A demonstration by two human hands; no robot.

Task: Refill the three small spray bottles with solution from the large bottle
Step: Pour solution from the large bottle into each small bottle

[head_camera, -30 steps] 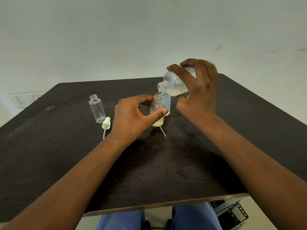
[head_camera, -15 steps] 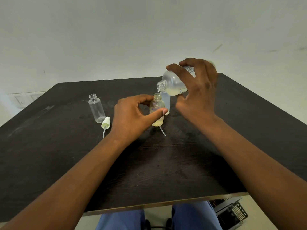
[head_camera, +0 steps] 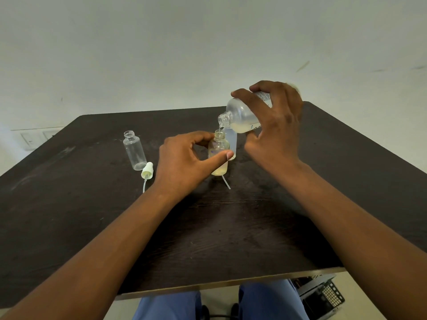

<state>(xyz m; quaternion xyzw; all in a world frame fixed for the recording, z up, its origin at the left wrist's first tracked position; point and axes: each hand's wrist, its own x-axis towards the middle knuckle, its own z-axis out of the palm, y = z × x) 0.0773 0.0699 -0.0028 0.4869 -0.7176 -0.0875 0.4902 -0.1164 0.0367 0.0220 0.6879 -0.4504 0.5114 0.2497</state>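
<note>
My right hand (head_camera: 275, 125) grips the large clear bottle (head_camera: 240, 118), tilted with its open mouth down to the left. A thin stream of pale yellow solution runs from it into a small uncapped bottle (head_camera: 219, 155) standing on the table. My left hand (head_camera: 184, 162) holds that small bottle between thumb and fingers; yellowish liquid sits in its lower part. A second small bottle (head_camera: 231, 140) stands right behind it, partly hidden. A third small bottle (head_camera: 134, 150), empty and uncapped, stands upright to the left.
A white spray cap with its dip tube (head_camera: 147, 172) lies beside the empty bottle. Another thin tube (head_camera: 226, 182) lies in front of the bottle being filled. The dark wooden table (head_camera: 231, 239) ends near my knees. A grey device (head_camera: 321, 296) sits on the floor at lower right.
The large bottle has shifted very slightly while solution keeps running into the small bottle. Both hands hold their places.
</note>
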